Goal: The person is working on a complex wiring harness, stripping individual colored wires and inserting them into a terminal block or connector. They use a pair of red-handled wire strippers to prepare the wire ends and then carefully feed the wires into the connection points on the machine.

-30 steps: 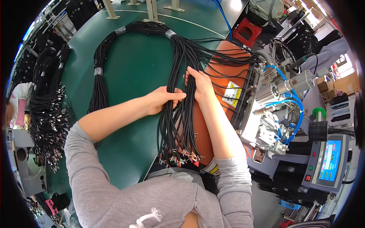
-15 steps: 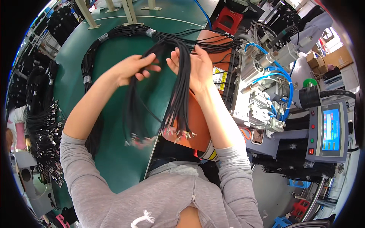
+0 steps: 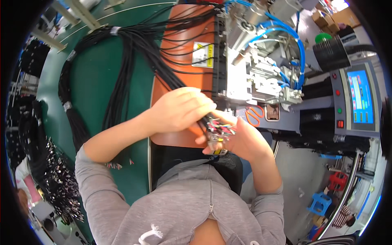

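Cable bunch (image 3: 166, 73) x1, blk, snug in L grip (image 3: 183, 109); R grip (image 3: 250, 141) part-open round wire tips (image 3: 219, 128).

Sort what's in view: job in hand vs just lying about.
Seems part of the job:
left hand, around cables
right hand, at wire ends
orange board, under cables
machine, cables reaching it

Likely just lying about:
phone
blue stool
red stool
boxes

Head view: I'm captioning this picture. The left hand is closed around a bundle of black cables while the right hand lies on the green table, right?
Not quite. The head view shows the right hand at the coloured wire ends instead. The left hand is indeed closed around a bundle of black cables.
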